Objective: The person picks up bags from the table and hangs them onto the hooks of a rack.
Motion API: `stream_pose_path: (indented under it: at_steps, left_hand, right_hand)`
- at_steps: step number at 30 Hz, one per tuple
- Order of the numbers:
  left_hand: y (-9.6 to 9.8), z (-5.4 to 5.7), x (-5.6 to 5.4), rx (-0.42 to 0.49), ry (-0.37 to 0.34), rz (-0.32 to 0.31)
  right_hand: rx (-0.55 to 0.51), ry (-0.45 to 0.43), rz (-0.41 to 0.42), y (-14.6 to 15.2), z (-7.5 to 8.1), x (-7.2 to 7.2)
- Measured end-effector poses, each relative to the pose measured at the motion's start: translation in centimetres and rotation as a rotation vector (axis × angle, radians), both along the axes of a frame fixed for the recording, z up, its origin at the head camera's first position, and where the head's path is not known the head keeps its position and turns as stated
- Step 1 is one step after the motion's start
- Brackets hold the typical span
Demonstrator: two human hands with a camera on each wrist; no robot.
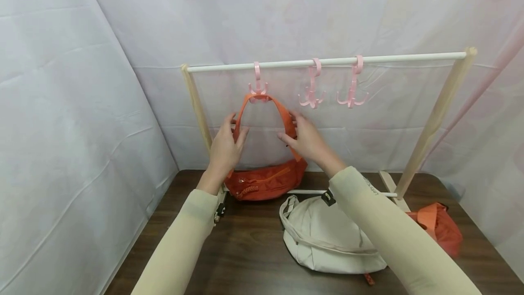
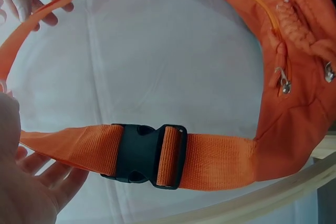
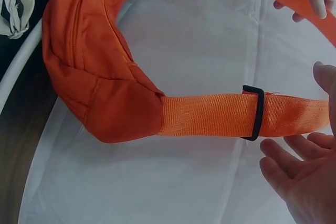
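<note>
An orange waist bag (image 1: 268,183) hangs by its looped strap (image 1: 282,112) from the leftmost pink hook (image 1: 258,86). My left hand (image 1: 226,147) is at the strap's left side, its fingers behind the webbing and the thumb standing apart. In the left wrist view, a black buckle (image 2: 139,155) shows below that hand on the strap. At the right side of the loop is my right hand (image 1: 309,140), fingers spread loosely behind the webbing and thumb extended. A black slider (image 3: 256,113) appears near its fingertips in the right wrist view.
Two more pink hooks (image 1: 313,90) hang from the white rod (image 1: 409,58) of a wooden-sided rack. On the brown table (image 1: 245,249) lie a cream bag (image 1: 327,226) and, at the right, another orange bag (image 1: 444,229). Pale cloth surrounds the table.
</note>
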State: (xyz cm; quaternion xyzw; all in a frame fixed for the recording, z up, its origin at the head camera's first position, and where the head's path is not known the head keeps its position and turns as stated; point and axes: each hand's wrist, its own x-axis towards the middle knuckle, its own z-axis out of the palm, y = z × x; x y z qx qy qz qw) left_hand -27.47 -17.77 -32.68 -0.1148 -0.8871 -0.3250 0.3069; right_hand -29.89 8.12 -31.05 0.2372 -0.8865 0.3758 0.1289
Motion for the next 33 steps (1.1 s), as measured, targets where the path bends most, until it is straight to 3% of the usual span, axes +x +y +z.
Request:
stream_pose_path:
  at_steps: [10,18,24,33]
  left_hand:
    - [0.0,-0.6,1.0,0.027,0.111,-0.012]
    - [-0.2,-1.1,2.2,0.032,0.137,-0.030]
    - [-0.3,-2.0,3.1,0.052,0.170,-0.036]
    - [0.1,-3.1,4.3,0.019,0.282,-0.083]
  right_hand:
    - [-0.025,0.015,-0.004,0.8,-0.5,1.8]
    - [-0.009,0.018,0.003,2.1,-1.0,3.4]
    - [0.020,0.007,0.011,3.1,-1.3,4.7]
    - [0.059,0.015,0.028,4.3,-2.0,6.4]
